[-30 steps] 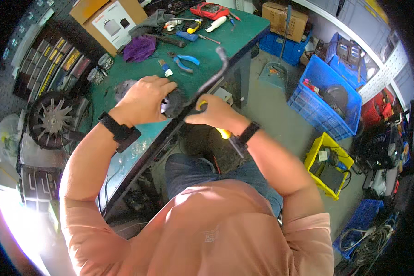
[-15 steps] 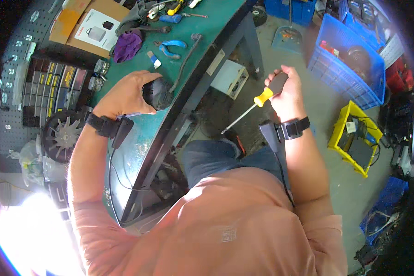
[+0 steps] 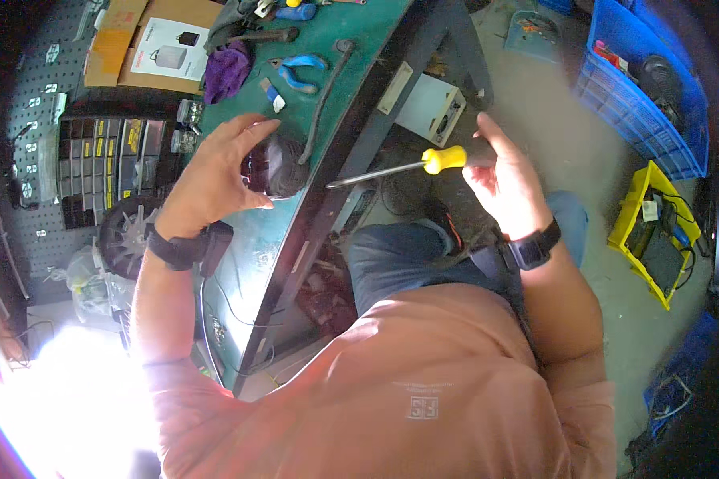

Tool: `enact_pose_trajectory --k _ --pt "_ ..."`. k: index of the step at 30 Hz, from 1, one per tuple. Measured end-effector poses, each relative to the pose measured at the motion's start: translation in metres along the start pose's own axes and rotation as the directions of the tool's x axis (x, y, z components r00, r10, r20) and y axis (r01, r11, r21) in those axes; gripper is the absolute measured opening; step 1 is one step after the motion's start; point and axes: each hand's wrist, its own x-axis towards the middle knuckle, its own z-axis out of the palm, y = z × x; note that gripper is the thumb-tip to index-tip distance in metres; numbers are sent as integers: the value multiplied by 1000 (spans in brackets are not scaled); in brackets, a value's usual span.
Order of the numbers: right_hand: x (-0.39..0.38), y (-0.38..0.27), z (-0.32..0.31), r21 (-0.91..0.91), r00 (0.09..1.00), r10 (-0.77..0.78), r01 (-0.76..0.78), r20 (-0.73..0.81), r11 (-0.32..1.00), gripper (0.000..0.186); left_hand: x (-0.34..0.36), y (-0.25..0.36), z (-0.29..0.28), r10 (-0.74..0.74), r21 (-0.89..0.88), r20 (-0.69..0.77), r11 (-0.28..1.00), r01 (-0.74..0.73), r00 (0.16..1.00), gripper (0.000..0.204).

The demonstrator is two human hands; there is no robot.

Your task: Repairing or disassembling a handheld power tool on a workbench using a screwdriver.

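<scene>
My left hand (image 3: 208, 172) curves its thumb and fingers around a dark rounded tool body (image 3: 284, 166) at the edge of the green workbench (image 3: 367, 80). A thick dark cord (image 3: 324, 100) runs from that body toward the far side of the bench. Over the floor to the right, my right hand (image 3: 510, 180) grips a screwdriver (image 3: 443, 160) by its yellow and black handle. Its shaft points left, almost level, and the tip is beside the bench edge, a short way from the dark body. What the left palm covers is hidden.
Blue-handled pliers (image 3: 299, 70), a purple cloth (image 3: 228, 72) and a cardboard box (image 3: 172, 48) lie on the bench. Drawer organizers (image 3: 108, 164) stand left. A blue crate (image 3: 639, 104) and a yellow bin (image 3: 655, 231) sit on the floor at right.
The screwdriver has swung up from slanting downward to nearly level, its tip nearer the dark tool body. My left hand stays around that body. The whole view has shifted slightly.
</scene>
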Motion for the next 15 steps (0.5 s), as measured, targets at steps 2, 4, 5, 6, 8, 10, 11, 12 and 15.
enact_pose_trajectory --k 2,4,5,6,8,10,11,12,15 --pt "-9 1 4 -78 997 9 -3 70 997 23 0 6 2 6 89 -6 996 -6 1000 104" --pt "-16 2 10 -128 993 0 15 116 992 23 0 8 5 16 153 4 988 -17 1000 104" --pt "-19 3 13 -179 987 -11 40 161 983 23 1 7 9 31 131 -5 991 -30 1000 104" --pt "-23 4 17 -179 987 -10 39 161 983 23 1 5 11 47 107 -15 993 -45 999 103" --pt "-30 7 26 -320 975 -112 170 191 932 24 0 4 14 48 92 -29 995 -45 998 102" --pt "-34 12 36 -283 973 -136 185 186 941 24 0 4 16 48 77 -45 996 -44 998 101" --pt "-36 15 41 -338 969 -172 225 178 914 23 0 6 16 63 94 -73 994 -56 995 98" --pt "-38 16 45 -393 962 -211 264 173 881 23 1 7 16 79 111 -103 992 -67 992 95" --pt "-39 19 53 -407 958 -232 282 169 869 21 1 5 18 106 95 -121 991 -95 987 93"
